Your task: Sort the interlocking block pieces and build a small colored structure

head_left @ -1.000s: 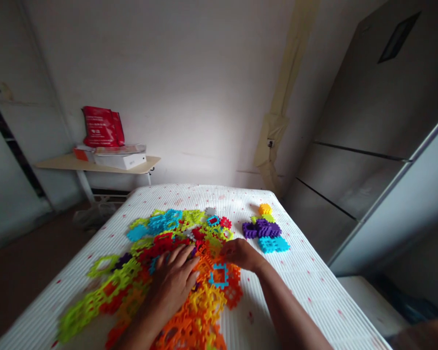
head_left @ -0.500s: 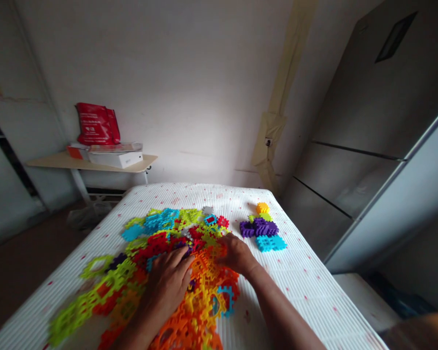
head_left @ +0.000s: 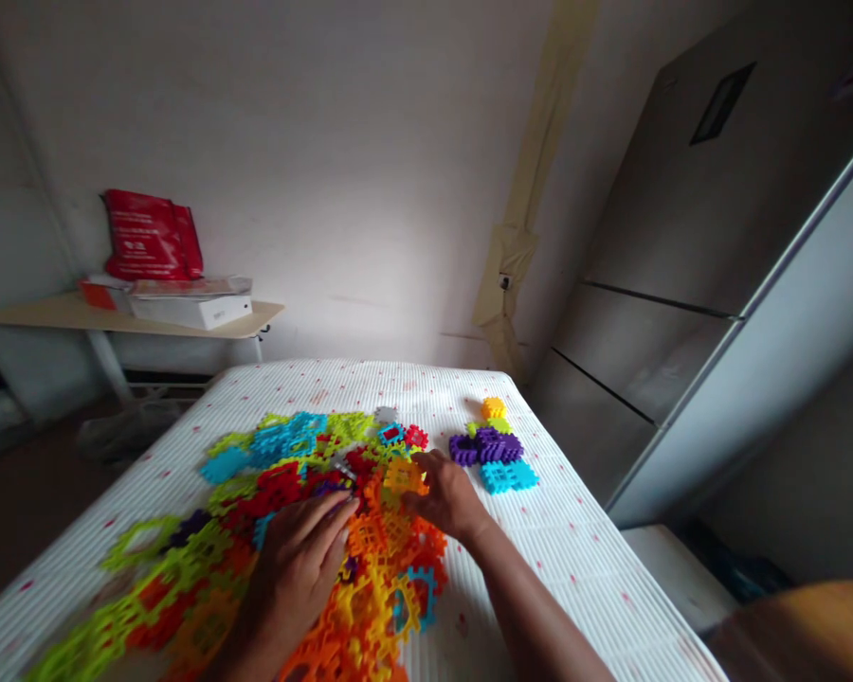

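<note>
A heap of colourful plastic interlocking tiles with notched edges spreads over the covered table. My left hand [head_left: 302, 554] rests on the heap with its fingers stretched out, among red, orange and purple tiles. My right hand [head_left: 446, 494] is at the heap's right side. Its thumb and forefinger close on the edge of a yellow-orange tile [head_left: 401, 476], which is tilted above the others. Orange tiles [head_left: 366, 533] and yellow tiles [head_left: 359, 601] lie nearest to me. A blue square frame tile [head_left: 424, 592] sits at their right edge, partly under a yellow one.
Sorted stacks stand to the right: purple tiles [head_left: 498, 443], light-blue tiles [head_left: 510, 475] and yellow tiles [head_left: 493, 407]. Green tiles [head_left: 124, 606] stretch along the left. Beyond are a side table [head_left: 35, 314] with a red bag [head_left: 149, 237], and a fridge [head_left: 632, 237] at right.
The blue frame tile has shifted nearer to me, then stayed there. My right hand has come to hold a yellow-orange tile. My left hand stays on the heap; the view has swung right.
</note>
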Demonstrator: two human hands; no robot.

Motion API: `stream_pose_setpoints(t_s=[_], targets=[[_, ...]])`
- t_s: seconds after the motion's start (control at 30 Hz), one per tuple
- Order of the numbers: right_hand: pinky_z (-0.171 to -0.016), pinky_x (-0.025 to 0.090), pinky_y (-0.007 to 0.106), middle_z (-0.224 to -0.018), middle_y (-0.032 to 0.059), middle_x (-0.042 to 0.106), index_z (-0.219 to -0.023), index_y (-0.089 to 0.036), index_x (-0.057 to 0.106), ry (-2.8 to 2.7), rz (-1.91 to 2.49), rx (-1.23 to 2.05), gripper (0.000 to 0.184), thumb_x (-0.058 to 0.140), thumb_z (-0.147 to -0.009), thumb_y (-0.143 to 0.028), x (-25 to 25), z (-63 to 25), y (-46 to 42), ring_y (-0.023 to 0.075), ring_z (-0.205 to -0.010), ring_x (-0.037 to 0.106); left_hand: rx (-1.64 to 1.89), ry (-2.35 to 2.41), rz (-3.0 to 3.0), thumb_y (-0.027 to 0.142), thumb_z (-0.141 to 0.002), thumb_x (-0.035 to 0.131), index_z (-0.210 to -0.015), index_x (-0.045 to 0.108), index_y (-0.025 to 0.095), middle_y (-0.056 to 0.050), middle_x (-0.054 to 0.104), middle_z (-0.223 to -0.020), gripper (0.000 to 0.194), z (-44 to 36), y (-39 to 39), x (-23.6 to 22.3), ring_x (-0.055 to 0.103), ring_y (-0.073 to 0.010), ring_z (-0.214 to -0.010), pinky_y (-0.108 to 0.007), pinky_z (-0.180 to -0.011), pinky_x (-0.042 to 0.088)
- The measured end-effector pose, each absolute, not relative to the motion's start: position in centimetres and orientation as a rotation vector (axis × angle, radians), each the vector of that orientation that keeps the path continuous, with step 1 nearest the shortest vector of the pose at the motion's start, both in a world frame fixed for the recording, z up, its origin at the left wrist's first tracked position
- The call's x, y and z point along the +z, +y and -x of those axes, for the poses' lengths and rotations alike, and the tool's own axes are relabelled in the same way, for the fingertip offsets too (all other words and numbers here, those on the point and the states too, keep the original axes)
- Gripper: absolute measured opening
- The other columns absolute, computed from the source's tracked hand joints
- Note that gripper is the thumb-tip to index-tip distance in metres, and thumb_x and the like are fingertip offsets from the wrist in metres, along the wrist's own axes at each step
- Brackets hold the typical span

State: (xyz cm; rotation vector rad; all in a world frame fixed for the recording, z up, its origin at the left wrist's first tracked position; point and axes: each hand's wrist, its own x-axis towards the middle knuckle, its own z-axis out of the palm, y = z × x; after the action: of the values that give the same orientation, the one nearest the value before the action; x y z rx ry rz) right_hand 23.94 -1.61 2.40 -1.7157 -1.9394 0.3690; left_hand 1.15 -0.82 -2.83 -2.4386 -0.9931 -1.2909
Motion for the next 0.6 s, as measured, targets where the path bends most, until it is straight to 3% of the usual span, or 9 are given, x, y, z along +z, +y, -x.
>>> stream_pose_setpoints(t_s=[0.13,0.27,0.47,0.6], targets=[[-0.072,0.046,0.028,-0.095,0.0054,0.064,-0.108,-0.017,0.066,-1.737,1.337,0.908,0.044,0.065,-0.073,-0.044,2.5,-23.0,-1.8,0.0184,-0.083,0.059,-1.410,-1.052,2.439,0.019,-0.085,0.048,-0.114,0.060,0.024,-0.005,0.067,-0.107,0.031,-1.3,-1.5,-2.0,0.063,-0.0180,-0.097,-0.031,-0.087,0.049],[-0.061,0.043,0.024,-0.068,0.0012,0.062,-0.074,-0.014,0.068,-1.594,1.085,1.317,0.036,0.056,-0.076,-0.048,2.0,-21.7,-1.9,0.0119,-0.060,0.053,-1.539,-1.179,2.533,0.024,-0.086,0.049,-0.111,0.062,0.024,-0.005,0.068,-0.105,0.028,-1.4,-1.9,-1.9,0.064,-0.0181,-0.096,-0.029,-0.084,0.052],[-0.047,0.036,0.020,-0.053,-0.0016,0.059,-0.063,-0.016,0.057,-1.371,1.044,1.542,0.025,0.058,-0.071,-0.040,0.6,-20.9,-1.5,0.0073,-0.042,0.045,-1.829,-1.576,2.633,0.035,-0.084,0.051,-0.109,0.062,0.023,-0.004,0.070,-0.098,0.029,-1.0,-2.5,-0.9,0.066,-0.0192,-0.089,-0.032,-0.082,0.055],[-0.045,0.034,0.020,-0.051,-0.0021,0.057,-0.065,-0.016,0.055,-1.317,1.090,1.505,0.024,0.058,-0.071,-0.040,0.4,-21.1,-1.2,0.0073,-0.041,0.044,-1.853,-1.573,2.829,0.041,-0.086,0.046,-0.111,0.061,0.027,-0.004,0.067,-0.112,0.033,0.4,-5.3,2.1,0.063,-0.0244,-0.102,-0.038,-0.085,0.057]])
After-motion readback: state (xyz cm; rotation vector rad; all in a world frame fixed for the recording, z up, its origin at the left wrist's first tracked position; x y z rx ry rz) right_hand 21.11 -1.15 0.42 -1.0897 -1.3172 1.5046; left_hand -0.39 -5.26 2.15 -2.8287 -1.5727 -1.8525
